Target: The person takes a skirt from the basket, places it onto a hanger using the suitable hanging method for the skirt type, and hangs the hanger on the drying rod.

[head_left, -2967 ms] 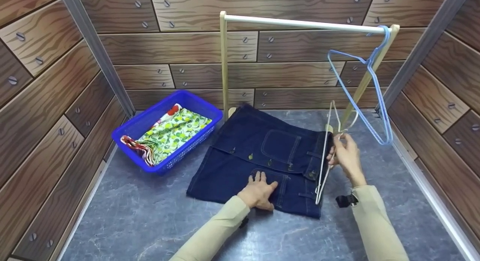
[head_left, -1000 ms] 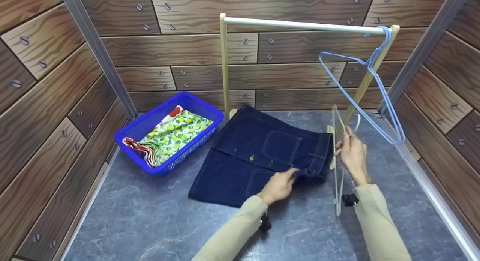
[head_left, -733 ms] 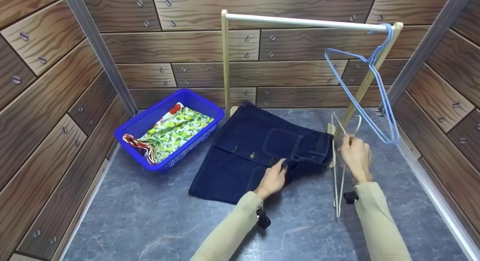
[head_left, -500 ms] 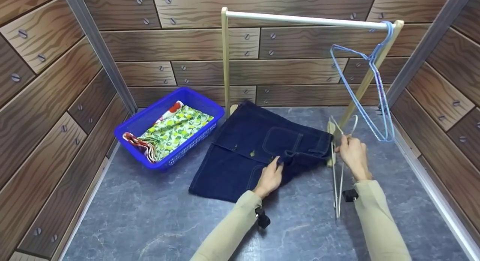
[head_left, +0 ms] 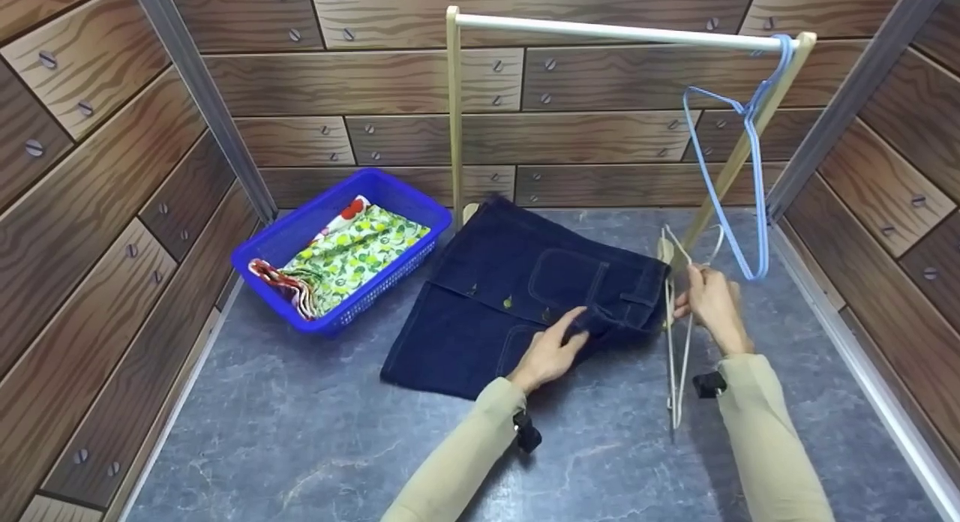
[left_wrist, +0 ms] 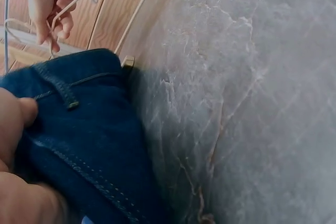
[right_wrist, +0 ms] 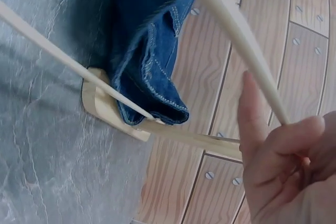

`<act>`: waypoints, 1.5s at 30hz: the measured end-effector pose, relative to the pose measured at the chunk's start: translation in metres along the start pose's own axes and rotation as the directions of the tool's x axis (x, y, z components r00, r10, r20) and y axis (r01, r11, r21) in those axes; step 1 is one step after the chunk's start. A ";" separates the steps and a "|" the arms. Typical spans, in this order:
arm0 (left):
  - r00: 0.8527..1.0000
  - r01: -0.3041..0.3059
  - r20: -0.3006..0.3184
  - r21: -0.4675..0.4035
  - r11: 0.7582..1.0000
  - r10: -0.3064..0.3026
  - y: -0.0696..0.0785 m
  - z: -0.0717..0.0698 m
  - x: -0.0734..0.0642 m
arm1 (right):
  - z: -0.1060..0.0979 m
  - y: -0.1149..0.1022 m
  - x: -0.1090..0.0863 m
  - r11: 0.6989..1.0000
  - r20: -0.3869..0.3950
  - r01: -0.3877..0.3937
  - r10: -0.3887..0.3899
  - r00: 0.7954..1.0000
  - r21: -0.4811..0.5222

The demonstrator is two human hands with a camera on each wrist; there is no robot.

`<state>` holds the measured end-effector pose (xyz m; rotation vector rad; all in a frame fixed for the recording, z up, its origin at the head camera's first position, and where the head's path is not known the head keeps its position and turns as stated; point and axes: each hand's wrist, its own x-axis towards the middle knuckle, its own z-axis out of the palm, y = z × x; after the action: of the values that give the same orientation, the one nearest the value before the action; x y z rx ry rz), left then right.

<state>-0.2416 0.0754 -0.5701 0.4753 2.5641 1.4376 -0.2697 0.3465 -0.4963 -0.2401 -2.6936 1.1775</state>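
Observation:
A dark blue denim skirt [head_left: 480, 304] with front buttons, patch pockets and belt loops lies on the grey surface, its waistband towards the right. My left hand [head_left: 546, 355] pinches the near side of the skirt by the waistband, and the cloth there is folded over and lifted. Beside the waist opening, a cream hanger [right_wrist: 241, 40] hangs on edge from my right hand [head_left: 716, 304], which grips it near the hook. In the right wrist view one hanger arm reaches the open waist [right_wrist: 152, 61]; whether its tip is inside is hard to tell.
Behind stands a wooden rack with a white rail [head_left: 600, 31]. Blue hangers [head_left: 759, 177] hang at the rail's right end, above my right hand. A blue basket [head_left: 375, 295] holding folded printed cloth [head_left: 360, 259] sits to the left. Wood-patterned walls enclose the sides and back.
My left hand went from lying flat on the skirt to pinching and folding its near waist side. The cream hanger moved off the skirt to just right of the waistband.

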 end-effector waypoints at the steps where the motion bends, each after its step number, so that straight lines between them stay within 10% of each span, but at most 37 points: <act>1: 1.000 -0.014 0.012 0.008 1.000 0.014 0.001 0.000 0.000 | 0.000 0.000 0.000 1.000 0.003 -0.007 0.007 1.000 0.009; 10: 0.967 -0.255 0.080 0.233 0.938 0.243 0.008 0.011 -0.004 | 0.003 0.001 -0.001 0.995 0.010 -0.073 0.072 0.997 0.073; 25: 0.948 -0.318 0.136 0.411 0.854 0.288 0.019 0.021 -0.006 | 0.009 -0.006 0.001 0.988 -0.064 -0.080 0.089 0.994 0.131; 29: 0.961 -0.270 0.026 0.292 0.918 0.275 0.014 0.019 -0.001 | 0.007 -0.007 0.002 0.995 -0.104 -0.049 0.058 0.993 0.084; 35: 0.990 -0.081 -0.120 -0.014 0.997 0.079 0.004 0.006 0.008 | 0.009 -0.008 0.005 0.998 -0.177 0.059 -0.063 0.982 -0.028; 45: 0.937 -0.001 -0.318 -0.421 0.907 -0.147 -0.002 -0.013 0.016 | 0.009 -0.009 0.004 0.996 -0.168 0.073 -0.081 0.982 -0.055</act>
<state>-0.2602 0.0699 -0.5647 0.0608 2.3619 2.1269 -0.2766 0.3351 -0.4950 -0.2306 -2.5608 1.0211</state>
